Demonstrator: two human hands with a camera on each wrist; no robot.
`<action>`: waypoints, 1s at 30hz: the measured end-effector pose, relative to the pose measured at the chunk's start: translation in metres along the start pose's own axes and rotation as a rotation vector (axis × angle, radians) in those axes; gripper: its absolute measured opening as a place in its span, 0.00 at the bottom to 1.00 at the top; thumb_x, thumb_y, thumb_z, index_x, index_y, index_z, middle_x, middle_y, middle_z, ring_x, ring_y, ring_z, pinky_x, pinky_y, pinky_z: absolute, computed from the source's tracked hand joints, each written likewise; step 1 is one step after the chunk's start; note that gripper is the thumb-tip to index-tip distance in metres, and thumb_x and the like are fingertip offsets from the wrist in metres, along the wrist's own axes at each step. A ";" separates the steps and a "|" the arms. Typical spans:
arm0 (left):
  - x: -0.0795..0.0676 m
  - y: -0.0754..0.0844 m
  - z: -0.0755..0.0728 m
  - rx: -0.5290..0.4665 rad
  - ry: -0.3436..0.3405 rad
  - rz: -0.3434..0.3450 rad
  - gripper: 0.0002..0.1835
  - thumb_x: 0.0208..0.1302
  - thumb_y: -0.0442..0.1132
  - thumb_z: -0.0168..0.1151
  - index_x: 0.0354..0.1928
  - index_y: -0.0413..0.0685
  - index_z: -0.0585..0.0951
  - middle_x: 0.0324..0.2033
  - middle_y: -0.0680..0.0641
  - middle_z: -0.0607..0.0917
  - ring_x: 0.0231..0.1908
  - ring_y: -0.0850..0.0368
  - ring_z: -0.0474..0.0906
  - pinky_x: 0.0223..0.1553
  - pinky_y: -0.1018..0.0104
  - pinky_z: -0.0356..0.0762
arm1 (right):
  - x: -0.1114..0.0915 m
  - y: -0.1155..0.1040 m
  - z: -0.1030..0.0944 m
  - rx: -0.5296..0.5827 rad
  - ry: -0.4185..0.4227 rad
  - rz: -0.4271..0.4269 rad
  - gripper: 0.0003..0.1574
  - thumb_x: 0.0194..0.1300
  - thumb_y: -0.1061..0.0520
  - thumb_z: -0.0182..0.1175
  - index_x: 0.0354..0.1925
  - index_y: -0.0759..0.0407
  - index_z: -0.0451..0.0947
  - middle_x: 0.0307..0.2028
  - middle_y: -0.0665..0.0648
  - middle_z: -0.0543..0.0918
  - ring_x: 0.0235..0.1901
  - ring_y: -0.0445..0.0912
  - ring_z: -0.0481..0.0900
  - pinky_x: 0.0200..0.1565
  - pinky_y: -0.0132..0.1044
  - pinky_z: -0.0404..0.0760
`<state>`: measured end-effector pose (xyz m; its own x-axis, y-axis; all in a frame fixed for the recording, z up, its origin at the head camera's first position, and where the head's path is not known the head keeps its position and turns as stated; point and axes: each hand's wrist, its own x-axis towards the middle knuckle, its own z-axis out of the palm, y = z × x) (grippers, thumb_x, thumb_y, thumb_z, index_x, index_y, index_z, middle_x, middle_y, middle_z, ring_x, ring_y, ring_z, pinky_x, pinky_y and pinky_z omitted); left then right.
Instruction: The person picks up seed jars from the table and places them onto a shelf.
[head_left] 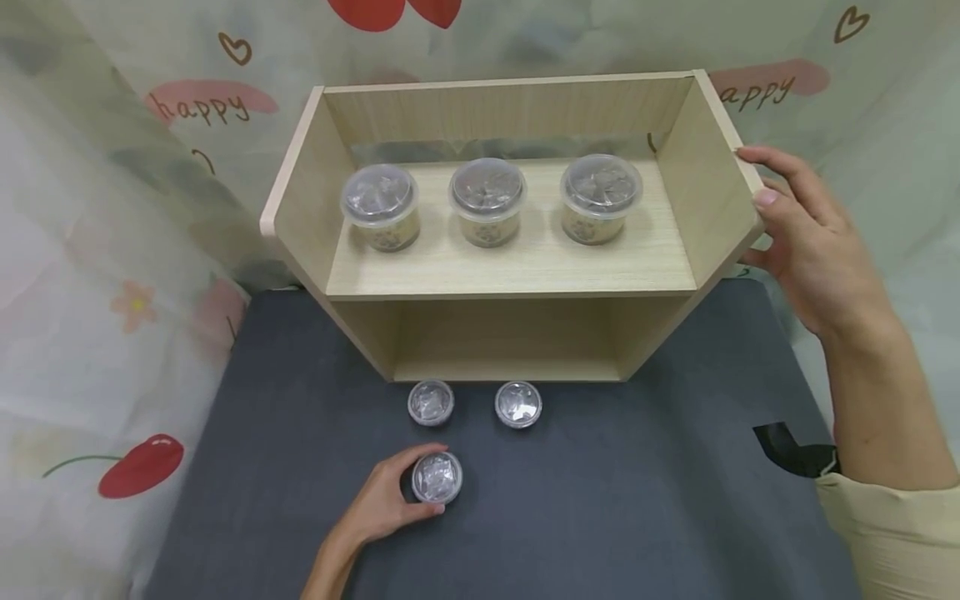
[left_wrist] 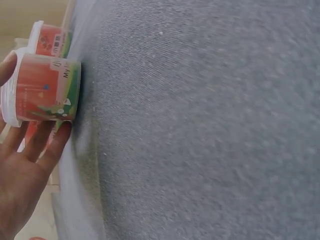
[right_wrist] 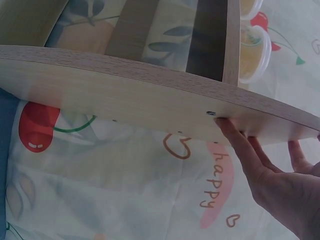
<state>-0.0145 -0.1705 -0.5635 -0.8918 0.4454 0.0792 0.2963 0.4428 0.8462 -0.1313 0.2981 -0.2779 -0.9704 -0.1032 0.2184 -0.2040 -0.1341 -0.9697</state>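
Observation:
My left hand [head_left: 382,500] is around a small round plastic tub [head_left: 437,477], with the thumb on its near side and fingers on the far side. In the left wrist view this tub [left_wrist: 47,87] has a clear lid and a red and green printed label, and its base is close to the dark cloth. Two similar tubs stand beyond it, a left one [head_left: 431,403] and a right one [head_left: 518,405]. On the right, my right hand [head_left: 813,233] touches the side panel of a pale wooden shelf [head_left: 517,279]; its fingers rest on the outer face in the right wrist view.
Three larger lidded tubs, left [head_left: 381,206], middle [head_left: 488,202] and right [head_left: 600,198], stand in a row on the upper board. The shelf stands at the back of a dark cloth-covered table [head_left: 600,500]. A printed curtain [head_left: 112,275] surrounds the table's back and sides.

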 end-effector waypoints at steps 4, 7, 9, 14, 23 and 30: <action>0.003 0.002 0.000 -0.031 0.020 0.031 0.43 0.38 0.36 0.85 0.62 0.52 0.78 0.55 0.56 0.82 0.55 0.57 0.78 0.57 0.72 0.71 | 0.000 0.001 0.000 -0.014 0.005 -0.001 0.27 0.76 0.60 0.49 0.71 0.53 0.65 0.65 0.61 0.63 0.56 0.54 0.67 0.44 0.36 0.78; 0.007 0.011 -0.002 -0.074 0.035 0.056 0.43 0.37 0.33 0.85 0.62 0.45 0.78 0.54 0.50 0.83 0.54 0.54 0.79 0.54 0.71 0.74 | -0.001 0.002 0.000 -0.015 -0.007 -0.003 0.27 0.77 0.60 0.49 0.71 0.53 0.65 0.65 0.61 0.62 0.55 0.54 0.67 0.45 0.36 0.78; 0.010 0.021 -0.006 -0.119 0.044 0.066 0.42 0.38 0.31 0.84 0.61 0.42 0.77 0.54 0.45 0.83 0.53 0.52 0.79 0.53 0.69 0.76 | -0.001 0.002 0.000 -0.013 -0.022 -0.006 0.27 0.77 0.61 0.48 0.71 0.54 0.64 0.65 0.62 0.62 0.56 0.54 0.67 0.45 0.36 0.78; 0.017 0.048 -0.019 -0.195 0.055 0.058 0.40 0.42 0.33 0.83 0.61 0.40 0.77 0.55 0.39 0.81 0.53 0.50 0.78 0.51 0.66 0.78 | 0.000 0.002 -0.001 -0.017 -0.036 -0.010 0.28 0.77 0.61 0.47 0.72 0.53 0.64 0.65 0.62 0.62 0.57 0.55 0.66 0.45 0.36 0.78; 0.026 0.058 -0.029 -0.249 0.101 0.023 0.41 0.42 0.27 0.81 0.63 0.34 0.74 0.57 0.37 0.80 0.54 0.57 0.78 0.55 0.70 0.75 | -0.001 0.004 0.000 -0.009 -0.020 -0.018 0.27 0.77 0.60 0.48 0.71 0.54 0.64 0.64 0.63 0.63 0.56 0.54 0.67 0.45 0.37 0.77; 0.033 0.056 -0.033 -0.320 0.141 0.050 0.40 0.42 0.23 0.79 0.62 0.31 0.73 0.53 0.34 0.80 0.52 0.61 0.78 0.54 0.73 0.75 | -0.001 0.004 0.002 -0.014 -0.002 -0.028 0.27 0.76 0.59 0.49 0.71 0.53 0.65 0.65 0.62 0.63 0.56 0.54 0.66 0.45 0.39 0.75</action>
<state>-0.0388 -0.1563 -0.4966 -0.9242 0.3382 0.1775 0.2381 0.1467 0.9601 -0.1307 0.2957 -0.2815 -0.9640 -0.1013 0.2459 -0.2332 -0.1232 -0.9646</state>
